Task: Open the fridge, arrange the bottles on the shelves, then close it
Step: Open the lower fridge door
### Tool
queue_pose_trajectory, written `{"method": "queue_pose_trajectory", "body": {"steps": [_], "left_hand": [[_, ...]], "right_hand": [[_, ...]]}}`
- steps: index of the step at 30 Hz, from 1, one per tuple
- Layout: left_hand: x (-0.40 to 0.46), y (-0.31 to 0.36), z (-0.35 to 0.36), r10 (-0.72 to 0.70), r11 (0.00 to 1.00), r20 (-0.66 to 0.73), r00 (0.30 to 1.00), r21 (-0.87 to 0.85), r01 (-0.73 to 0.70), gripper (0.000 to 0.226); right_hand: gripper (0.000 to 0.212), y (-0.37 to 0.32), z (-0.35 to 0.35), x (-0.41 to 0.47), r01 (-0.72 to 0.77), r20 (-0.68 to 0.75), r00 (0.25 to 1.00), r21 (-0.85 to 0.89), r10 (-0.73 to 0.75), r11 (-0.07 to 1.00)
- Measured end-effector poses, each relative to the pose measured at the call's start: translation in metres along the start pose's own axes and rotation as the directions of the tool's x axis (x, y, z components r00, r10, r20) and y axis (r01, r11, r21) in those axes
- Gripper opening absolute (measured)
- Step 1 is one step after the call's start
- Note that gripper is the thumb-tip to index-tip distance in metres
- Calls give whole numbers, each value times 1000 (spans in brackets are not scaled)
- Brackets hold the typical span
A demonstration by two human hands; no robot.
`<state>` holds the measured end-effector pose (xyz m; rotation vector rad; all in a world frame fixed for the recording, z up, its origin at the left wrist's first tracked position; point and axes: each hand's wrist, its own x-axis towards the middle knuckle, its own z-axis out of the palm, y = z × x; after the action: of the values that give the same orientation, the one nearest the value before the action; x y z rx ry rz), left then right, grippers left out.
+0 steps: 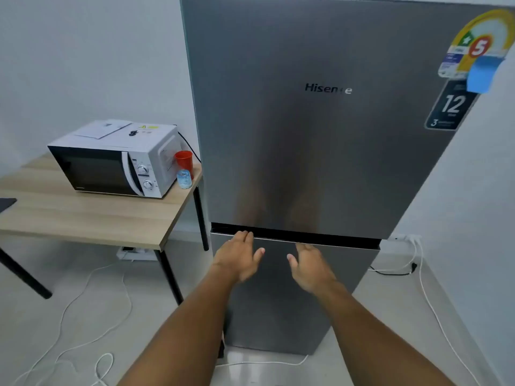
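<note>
Reaching out with both bare arms, the person stands square to the fridge [320, 151], a tall steel two-door unit with both doors shut. The left hand [239, 256] has its fingers [246, 236] spread loose, the tips at the dark gap between the fridge's upper and lower doors, grasping nothing. The right hand [310, 267] hovers just in front of the lower door, beside that same gap, fingers relaxed and empty. Left of the fridge stands a wooden desk [92, 218] carrying a white microwave [117, 160]. At the desk edge nearest the fridge sit a red cup [184, 162] and a small clear water bottle [184, 178], touching or nearly so.
</note>
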<state>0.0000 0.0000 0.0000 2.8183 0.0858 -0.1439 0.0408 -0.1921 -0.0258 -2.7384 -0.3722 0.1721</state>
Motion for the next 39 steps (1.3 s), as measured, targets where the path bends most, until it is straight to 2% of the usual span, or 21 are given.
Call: {"method": "queue_pose_trajectory", "body": {"steps": [5,8,12,16,24,30,33,36,37,39], "left_hand": [[22,-16,10,-61,994,-119,991,-99,49,66],[32,-18,18,-110,982,-183,977,-170,78,65],[40,-7,9,-192,978,-222,956,-121,168,71],[47,-12,6,-213,977,-250,944,-83,198,78],[50,-20,-7,-196,980,-160,967,-3,198,87],[39,-13,-27,-33,988,-70,997,149,44,60],[34,-17,-28,-11,1000,101,995,-18,13,59],[20,-12,-30,23,984,326,945,-172,35,61],[16,-9,-31,36,981,370,928,-188,37,59],[15,-4,-30,72,984,353,933,-179,-8,52]], "right_hand": [[38,-3,11,14,-67,-290,955,-5,63,998],[44,-2,15,29,-135,-307,943,-11,125,991],[59,-13,25,45,-247,-335,900,137,280,959],[60,-12,24,47,-256,-329,896,163,297,953],[64,-13,13,45,-279,-267,916,112,299,954],[66,-16,12,36,-342,-300,876,167,378,925],[59,-15,10,21,-331,-321,862,227,392,916],[58,-21,13,-1,-370,-338,840,216,425,904],[58,-24,14,-9,-386,-331,835,217,440,896],[59,-29,14,-23,-413,-302,829,235,470,880]]}}
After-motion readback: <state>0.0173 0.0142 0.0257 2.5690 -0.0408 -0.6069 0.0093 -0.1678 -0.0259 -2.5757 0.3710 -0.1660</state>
